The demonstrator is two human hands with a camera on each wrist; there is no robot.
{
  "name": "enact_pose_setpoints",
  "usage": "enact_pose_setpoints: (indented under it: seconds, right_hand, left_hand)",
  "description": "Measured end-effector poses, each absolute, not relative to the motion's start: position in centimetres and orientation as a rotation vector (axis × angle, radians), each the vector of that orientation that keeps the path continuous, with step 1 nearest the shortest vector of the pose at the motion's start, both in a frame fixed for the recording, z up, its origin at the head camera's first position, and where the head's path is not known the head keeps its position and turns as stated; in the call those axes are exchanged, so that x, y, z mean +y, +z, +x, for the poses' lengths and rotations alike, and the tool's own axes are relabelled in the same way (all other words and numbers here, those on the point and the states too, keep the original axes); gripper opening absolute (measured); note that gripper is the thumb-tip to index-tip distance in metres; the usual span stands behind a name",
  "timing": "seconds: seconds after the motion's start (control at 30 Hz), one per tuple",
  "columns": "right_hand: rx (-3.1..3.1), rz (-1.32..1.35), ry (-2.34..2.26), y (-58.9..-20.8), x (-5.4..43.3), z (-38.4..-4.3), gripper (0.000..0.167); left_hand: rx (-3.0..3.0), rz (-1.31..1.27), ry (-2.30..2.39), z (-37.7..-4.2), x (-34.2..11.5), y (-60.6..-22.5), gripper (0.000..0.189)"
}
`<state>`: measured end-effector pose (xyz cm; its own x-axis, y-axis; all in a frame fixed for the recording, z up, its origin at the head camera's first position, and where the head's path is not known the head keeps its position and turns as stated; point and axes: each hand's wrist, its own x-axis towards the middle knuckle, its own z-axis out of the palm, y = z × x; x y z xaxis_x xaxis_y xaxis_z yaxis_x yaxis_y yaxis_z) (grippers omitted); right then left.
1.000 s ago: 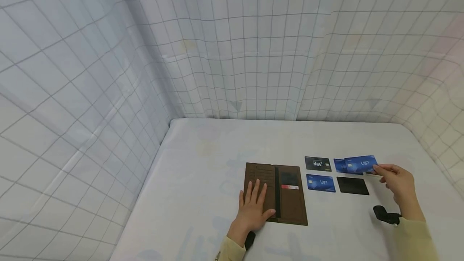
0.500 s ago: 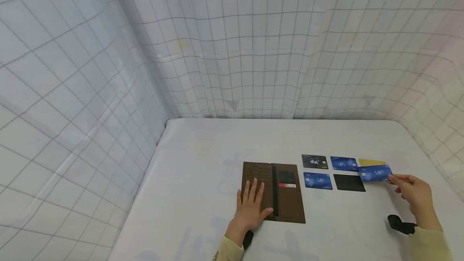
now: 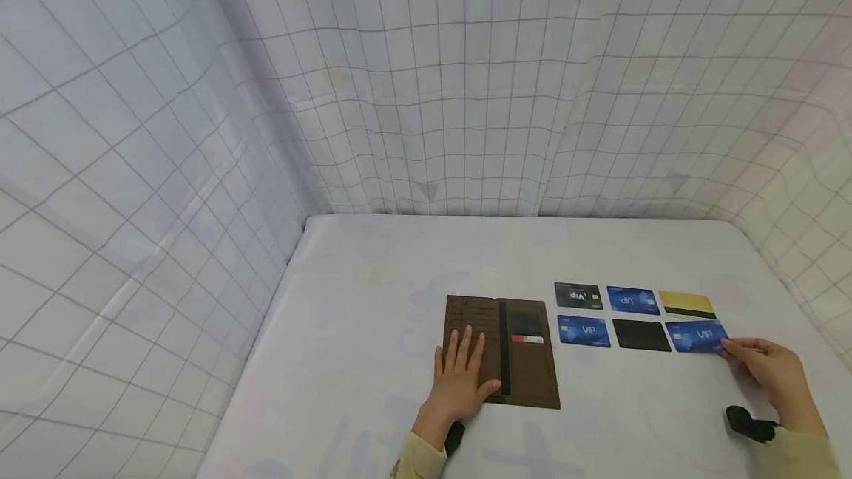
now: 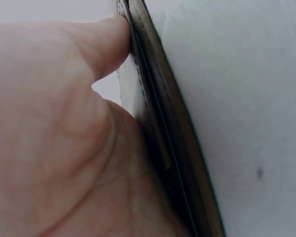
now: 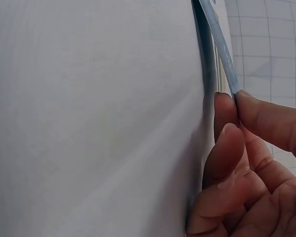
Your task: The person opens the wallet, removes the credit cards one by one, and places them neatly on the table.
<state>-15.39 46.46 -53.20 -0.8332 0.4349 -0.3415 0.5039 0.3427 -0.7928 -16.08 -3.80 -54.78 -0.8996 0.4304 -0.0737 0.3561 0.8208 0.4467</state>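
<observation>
Your right hand (image 3: 768, 369) pinches a blue card (image 3: 694, 336), three o'clock from the wallet (image 3: 535, 375), where your left hand (image 3: 456, 388) rests spread. Likely a placing step, though whether the card lies flat is unclear; gentle release seems called for.

Brown wallet (image 3: 532, 368) open, flat; rightmost blue VIP card (image 3: 695, 336) tilted, edge raised.

The person's left hand (image 3: 455, 390) lies palm down, fingers spread and pointing forward, thumb stretched out toward the right. Well apart, the right hand (image 3: 768, 369) reaches inward, thumb and fingertip in a pinch, other fingers curled.
</observation>
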Motion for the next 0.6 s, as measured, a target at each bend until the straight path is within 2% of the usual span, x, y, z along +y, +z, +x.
enact_pose_setpoints:
  seconds: [0.17, 0.4, 0.6]
  right_hand:
    - [2.525, 0.897, -1.485, -53.4, 46.48, -15.53, 0.025]
    - [2.56, 0.996, -1.357, -53.44, 46.05, -16.1, 0.057]
    - [2.569, 1.046, -1.334, -53.54, 45.9, -16.25, 0.057]
  left_hand:
    - [2.836, 0.62, 0.654, -16.07, -3.81, -54.98, 0.078]
    - [2.859, 0.613, 0.626, -16.32, -3.74, -55.52, 0.078]
    - [2.861, 0.614, 0.646, -16.4, -3.68, -55.73, 0.078]
